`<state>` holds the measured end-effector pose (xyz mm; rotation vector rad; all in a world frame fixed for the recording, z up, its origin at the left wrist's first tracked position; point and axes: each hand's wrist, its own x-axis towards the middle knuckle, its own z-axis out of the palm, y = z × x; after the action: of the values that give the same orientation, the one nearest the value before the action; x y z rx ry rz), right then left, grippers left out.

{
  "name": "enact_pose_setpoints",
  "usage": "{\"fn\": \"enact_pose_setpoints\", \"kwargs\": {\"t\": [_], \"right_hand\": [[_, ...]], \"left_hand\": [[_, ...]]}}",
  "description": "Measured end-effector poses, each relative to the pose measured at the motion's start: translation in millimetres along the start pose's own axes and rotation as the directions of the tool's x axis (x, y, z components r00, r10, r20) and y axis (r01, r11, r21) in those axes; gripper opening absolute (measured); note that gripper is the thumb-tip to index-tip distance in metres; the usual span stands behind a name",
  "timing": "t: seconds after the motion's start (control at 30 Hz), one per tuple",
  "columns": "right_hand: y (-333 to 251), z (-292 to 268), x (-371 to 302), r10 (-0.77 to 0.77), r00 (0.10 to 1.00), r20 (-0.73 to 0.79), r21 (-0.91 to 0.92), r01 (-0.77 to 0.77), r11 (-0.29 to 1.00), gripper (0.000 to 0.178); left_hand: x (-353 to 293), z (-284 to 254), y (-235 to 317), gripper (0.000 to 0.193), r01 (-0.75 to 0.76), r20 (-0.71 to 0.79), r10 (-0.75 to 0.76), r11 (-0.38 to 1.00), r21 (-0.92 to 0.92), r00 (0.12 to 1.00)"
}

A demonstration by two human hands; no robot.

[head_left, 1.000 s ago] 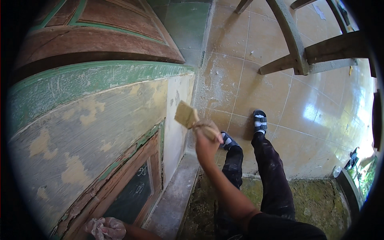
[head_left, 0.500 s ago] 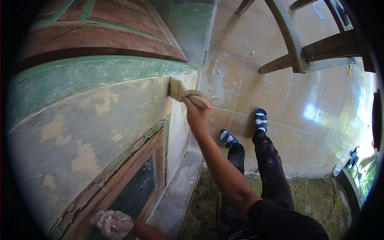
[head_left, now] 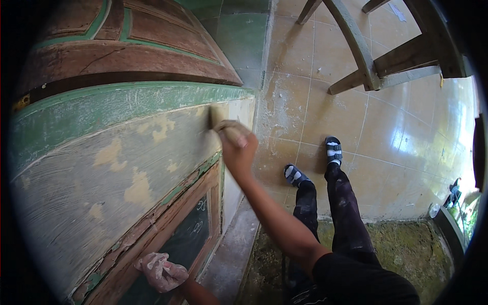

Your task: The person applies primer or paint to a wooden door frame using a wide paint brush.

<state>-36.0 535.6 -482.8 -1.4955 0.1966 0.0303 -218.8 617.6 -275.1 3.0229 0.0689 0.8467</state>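
Note:
My right hand (head_left: 238, 150) grips a wide paintbrush (head_left: 220, 118) whose bristles press flat against the pale, patchy painted band of a wall (head_left: 117, 168) just below a green strip. My left hand (head_left: 160, 272), smeared with whitish paint, rests low against a worn wooden frame (head_left: 168, 223) around a dark panel; its fingers are curled and I see nothing in it. My legs in dark trousers and sandals (head_left: 328, 152) stand on the tiled floor below.
Reddish wooden panelling with green trim (head_left: 127, 51) sits above the painted band. A wooden ladder or trestle (head_left: 376, 71) stands on the yellowish tiles at upper right. A mossy concrete ledge (head_left: 406, 249) lies under me, with a small round container (head_left: 433, 210) at right.
My right hand has carried the brush up and left from open air onto the wall, where the bristles now lie against the pale band. My left hand stays low by the frame.

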Motion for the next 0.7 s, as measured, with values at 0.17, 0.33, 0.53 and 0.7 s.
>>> {"fn": "enact_pose_setpoints", "kwargs": {"t": [0.17,0.33,0.53,0.7], "right_hand": [[-91.9,-27.8,-42.4,0.036,0.993,0.112,0.217,-0.06,0.974,0.004],[13.8,-30.6,4.7,0.04,0.994,-0.106,-0.07,-0.048,0.996,0.004],[-83.5,-1.4,-17.8,0.033,0.997,0.076,0.072,-0.039,0.997,0.003],[-104.9,-35.4,-36.6,0.046,0.999,-0.002,0.161,-0.045,0.986,0.006]], "left_hand": [[-0.6,-13.9,-3.9,0.008,0.013,0.062,-0.014,1.0,0.018,0.998],[11.6,-2.8,9.9,0.01,0.039,0.053,-0.038,0.999,-0.015,0.998],[7.5,-12.5,3.3,0.011,0.065,0.093,-0.064,0.998,-0.018,0.994],[8.5,-14.7,2.7,0.012,0.073,0.108,-0.071,0.997,-0.015,0.992]]}}
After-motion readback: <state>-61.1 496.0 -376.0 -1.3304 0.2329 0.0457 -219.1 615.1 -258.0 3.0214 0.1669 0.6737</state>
